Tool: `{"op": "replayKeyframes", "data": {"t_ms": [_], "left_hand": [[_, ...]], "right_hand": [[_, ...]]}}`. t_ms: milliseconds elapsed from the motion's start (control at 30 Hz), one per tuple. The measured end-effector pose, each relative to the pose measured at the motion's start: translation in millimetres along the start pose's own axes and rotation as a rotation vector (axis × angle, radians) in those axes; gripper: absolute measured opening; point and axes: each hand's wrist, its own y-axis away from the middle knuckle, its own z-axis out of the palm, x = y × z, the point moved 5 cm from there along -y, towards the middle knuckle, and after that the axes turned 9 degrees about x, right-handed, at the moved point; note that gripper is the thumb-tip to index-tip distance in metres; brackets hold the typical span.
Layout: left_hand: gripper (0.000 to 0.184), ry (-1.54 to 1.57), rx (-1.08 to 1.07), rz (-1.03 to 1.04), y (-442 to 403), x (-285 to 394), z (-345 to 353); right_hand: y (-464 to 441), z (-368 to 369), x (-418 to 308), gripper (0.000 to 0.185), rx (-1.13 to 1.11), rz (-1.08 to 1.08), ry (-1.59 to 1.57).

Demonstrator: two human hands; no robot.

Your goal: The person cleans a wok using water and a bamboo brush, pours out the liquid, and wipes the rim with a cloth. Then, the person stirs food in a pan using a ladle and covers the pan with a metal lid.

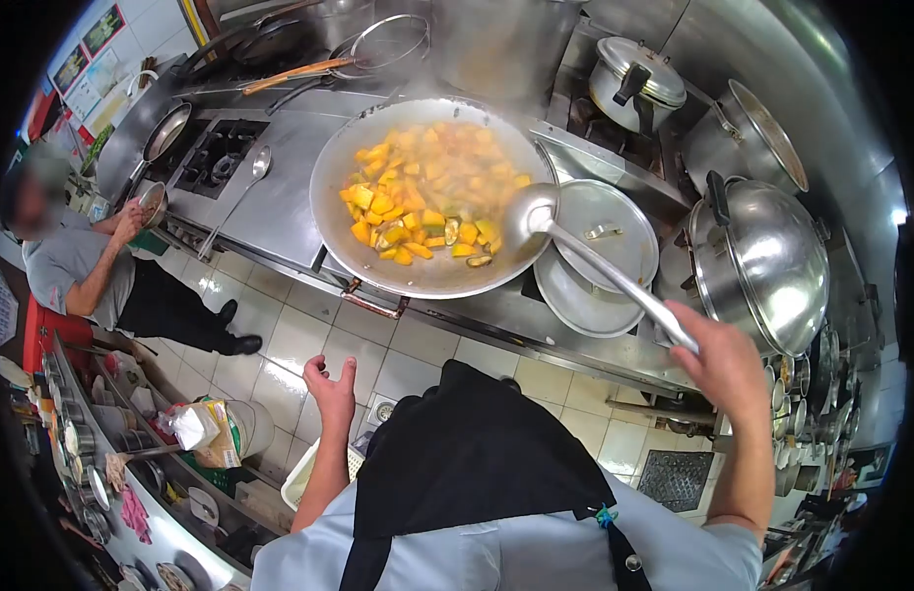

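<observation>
A wide metal pan (339,231) on the stove holds orange chunks (383,202) and a few dark-edged green pieces (452,231); steam blurs its upper part. My right hand (728,364) is closed around the handle of a large metal ladle (615,276), whose bowl rests at the pan's right side, over the food's edge. In front of the pan and below its looped handle (373,303), my left hand (333,386) is raised in the air, thumb and fingers apart, with nothing in it.
Flat lids (615,241) lie right of the pan. Beyond them stand a pressure cooker (639,84) and a domed pot (782,261). A spoon (242,192) lies on the left counter (280,212). Another person (73,246) holds a small bowl at far left. Tiled floor (418,340) shows below.
</observation>
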Motion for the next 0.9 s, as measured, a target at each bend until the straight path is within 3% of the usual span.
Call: {"op": "replayKeyframes", "data": {"t_ms": [33, 133, 267, 367, 467, 500, 600, 700, 800, 900], "left_hand": [[0.066, 0.0, -0.003, 0.012, 0, -2, 3], [0.067, -0.013, -0.031, 0.031, 5, -8, 9], [0.068, -0.031, -0.048, 0.062, 4, 3, 13], [0.068, -0.073, -0.062, 0.053, 13, -6, 10], [0.069, -0.086, -0.064, 0.054, 18, -21, 18], [0.069, -0.099, -0.068, 0.063, 21, -23, 18], [0.07, -0.116, -0.056, 0.053, 26, -27, 8], [0.07, -0.148, -0.045, -0.01, 36, -42, -4], [0.069, -0.175, -0.031, -0.029, 37, -50, -3], [0.069, -0.166, -0.014, -0.041, 38, -49, -9]], "right_hand": [[-4, -6, 2, 0.056, 0.0, 0.0, 0.119], [-36, 32, 7, 0.057, 0.05, -0.072, 0.088], [-54, 81, 26, 0.052, 0.12, -0.128, -0.336], [-72, 110, -2, 0.05, -0.098, 0.319, -0.704], [-110, 184, -38, 0.044, -0.02, 0.368, -0.951], [-111, 191, -65, 0.042, -0.134, 0.456, -1.112], [-95, 176, -75, 0.027, -0.269, 0.386, -1.207], [-119, 154, -64, 0.024, -0.198, 0.304, -1.114], [-191, 175, -65, 0.025, -0.077, 0.201, -1.048], [-235, 182, -90, 0.024, -0.219, 0.179, -1.134]]}}
